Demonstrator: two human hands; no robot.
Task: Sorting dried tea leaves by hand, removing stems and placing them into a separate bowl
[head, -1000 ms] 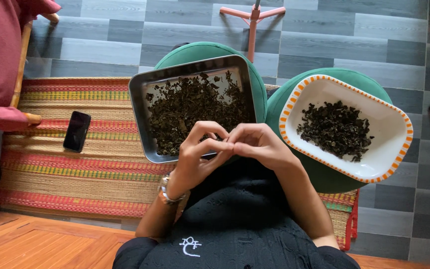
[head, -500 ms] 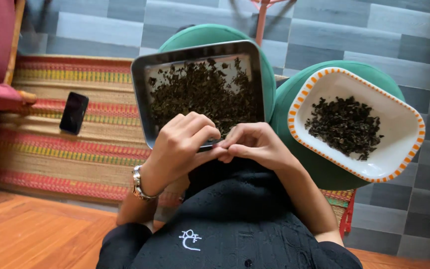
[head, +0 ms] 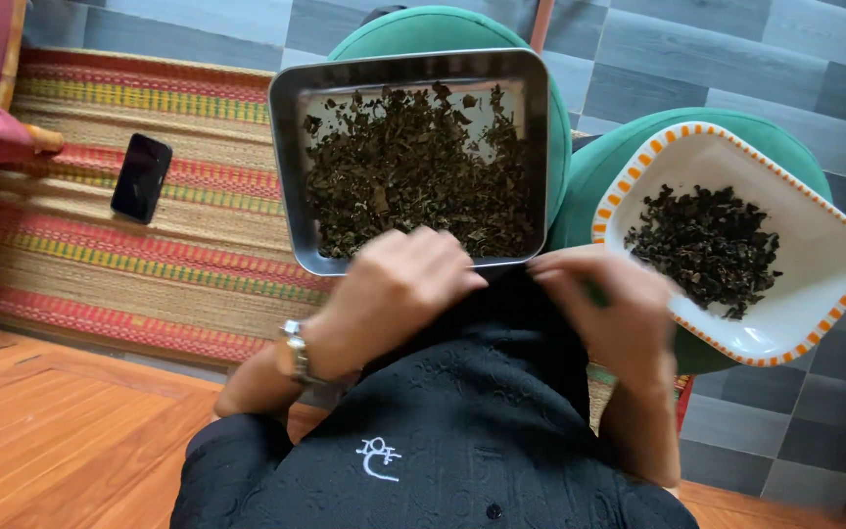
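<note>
The hands are drawing apart since half a second ago, when their fingertips were meeting over the near rim of the metal tray; now a dark gap is showing between them. The left hand is curling loosely, knuckles up, just at the tray's front edge, and whether it is pinching anything I cannot tell. The right hand is closing around something green (only a sliver is showing, too blurred to name). The dried dark leaves are lying spread in the tray, with a smaller heap sitting in the white orange-rimmed dish to the right. Both vessels are resting on green stools, the dish overhanging its seat, so a careless nudge from the right wrist could be tipping it and scattering leaves across the tiles.
</note>
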